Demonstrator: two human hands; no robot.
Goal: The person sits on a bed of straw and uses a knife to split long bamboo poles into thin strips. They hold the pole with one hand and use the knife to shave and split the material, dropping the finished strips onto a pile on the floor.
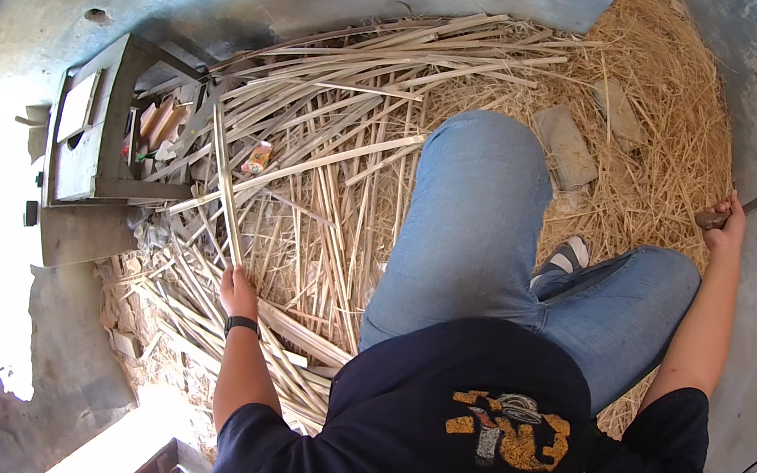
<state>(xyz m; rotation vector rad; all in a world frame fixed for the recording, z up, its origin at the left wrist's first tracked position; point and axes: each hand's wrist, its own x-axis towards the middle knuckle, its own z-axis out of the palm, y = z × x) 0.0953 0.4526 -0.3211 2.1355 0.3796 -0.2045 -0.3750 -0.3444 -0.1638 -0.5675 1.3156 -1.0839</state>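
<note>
No wording, number or brand could be read, though markings showed on two surfaces. A navy-blue, short-sleeved cloth shirt (pixel 361 437), worn by the person seated on the floor, bore a chunky graphic in mustard yellow, grey and white (pixel 523 451) with a touch of red; its blocky yellow shapes did not resolve into legible letters. A small, crumpled-looking packet in red, orange and yellow (pixel 257 158) lay among pale, narrow strips of wood (pixel 336 158), its bright, multicoloured side in view, but whatever was printed there appeared too small and blurred to make out.
</note>
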